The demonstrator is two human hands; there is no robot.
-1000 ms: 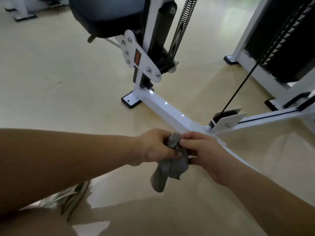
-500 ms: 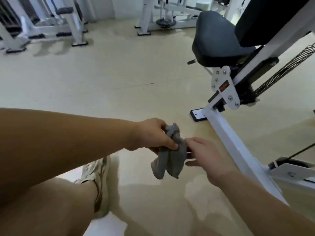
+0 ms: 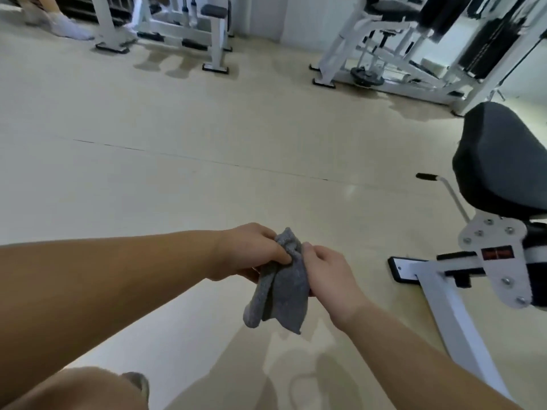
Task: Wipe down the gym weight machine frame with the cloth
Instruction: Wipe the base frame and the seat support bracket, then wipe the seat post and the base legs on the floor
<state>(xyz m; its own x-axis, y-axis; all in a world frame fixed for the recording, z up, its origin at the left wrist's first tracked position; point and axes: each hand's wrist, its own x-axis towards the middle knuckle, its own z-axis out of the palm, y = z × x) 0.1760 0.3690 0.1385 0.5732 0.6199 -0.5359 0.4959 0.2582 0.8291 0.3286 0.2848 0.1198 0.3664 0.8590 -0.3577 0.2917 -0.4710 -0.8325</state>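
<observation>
Both hands meet over the glossy beige floor (image 3: 177, 179), sharing a crumpled grey cloth (image 3: 281, 285). The left hand (image 3: 251, 253) pinches its top edge between thumb and curled fingers. The right hand (image 3: 328, 276) grips the cloth's right side, fingers wrapped round the fabric, and the rest hangs loose below. The white weight machine frame (image 3: 453, 315) stands apart to the right, under its black seat pad (image 3: 500, 161).

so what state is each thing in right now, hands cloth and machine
left hand, grips the top of the cloth
right hand, pinches the cloth's side
cloth, bunched, hanging in the air between both hands
machine frame, on the floor, apart from the cloth
seat pad, unoccupied
</observation>
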